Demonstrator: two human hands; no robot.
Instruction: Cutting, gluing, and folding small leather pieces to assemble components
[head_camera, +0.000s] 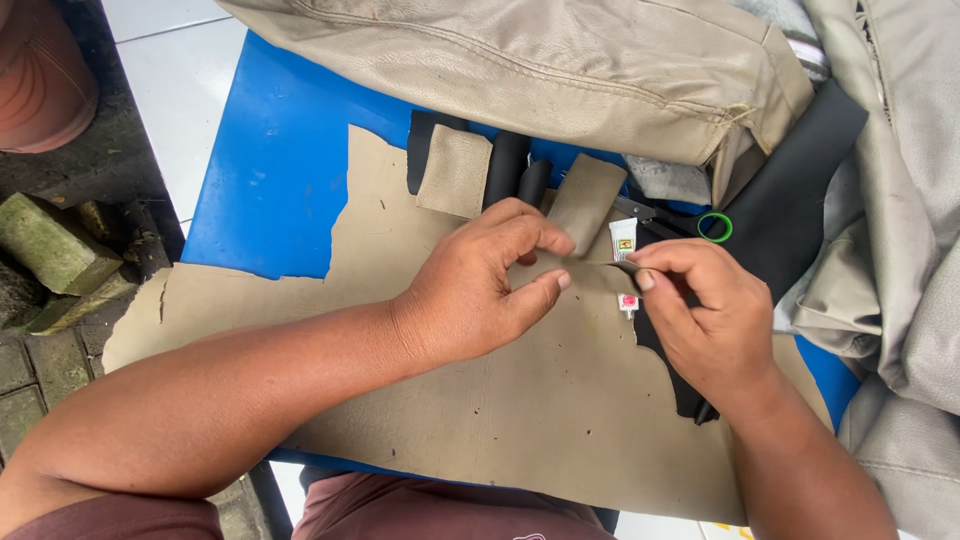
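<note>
The tan leatherette strip (585, 205) lies just above the middle of the view, its lower end pinched between my left hand (480, 290) and my right hand (700, 320). I see the left thumb and forefinger closed narrowly on the strip's bottom edge, while the right thumb and forefinger close on something thin at the same edge; I cannot tell whether that is a flap of the strip or a small tool.

At three o'clock from the strip stands a small white glue tube (623, 240), upright and touching my right fingertips, and its red cap (628, 302) lies just below, apart from the tube. To my eye that open tube is the main risk: a nudge of the right knuckles could tip it and smear glue over the large tan sheet (520, 400) underneath, or onto my fingers, so the pinch could stick where I don't want it.

At nine o'clock from the strip sits a second tan patch (455, 170) with black rolled pieces (507, 165) between them; a sweep of my left wrist might drag these. Green-handled scissors (712, 226) lie at three o'clock, close to my right hand, and a careless reach could snag them. Everything rests on a blue table (260, 180), with a beige seat cover (560, 70) at twelve o'clock.
</note>
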